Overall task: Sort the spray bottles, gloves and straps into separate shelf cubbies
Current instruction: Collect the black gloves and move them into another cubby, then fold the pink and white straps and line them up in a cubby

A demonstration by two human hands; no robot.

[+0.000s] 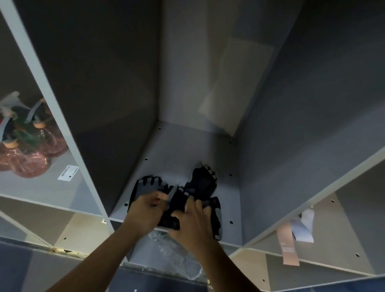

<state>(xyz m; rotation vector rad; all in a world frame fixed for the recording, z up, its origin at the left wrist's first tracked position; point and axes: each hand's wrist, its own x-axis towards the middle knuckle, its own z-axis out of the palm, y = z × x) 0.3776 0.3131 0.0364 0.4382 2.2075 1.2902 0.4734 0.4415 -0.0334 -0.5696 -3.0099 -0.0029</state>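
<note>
Black fingerless gloves (197, 191) fill the floor of the middle cubby (235, 201), and both of my hands are in among them at about 6 o'clock in my view. My left hand (145, 207) has its fingers curled around the grey edge of one glove, pinching it. My right hand (193, 219) grips a folded black glove beside it, thumb underneath and fingers bent over the top. I count roughly four gloves, though the pile overlaps and blurs, so I cannot be sure.

At 9 o'clock, the left cubby (47, 195) holds the spray bottles (22, 147): about three pinkish clear ones and one greenish one, with grey triggers and some red-orange caps. A white sticker (68, 173) lies on that shelf floor just beside them; its print is too small for me to read.

At 3 o'clock, the right cubby (343, 259) has two straps (294, 237) draped over its front edge, one pink and one pale lilac. The pink one carries a dark printed patch I cannot make out.

Below my wrists, crumpled clear plastic (179, 256) sits in the lower cubby, partly hidden by my forearms.
</note>
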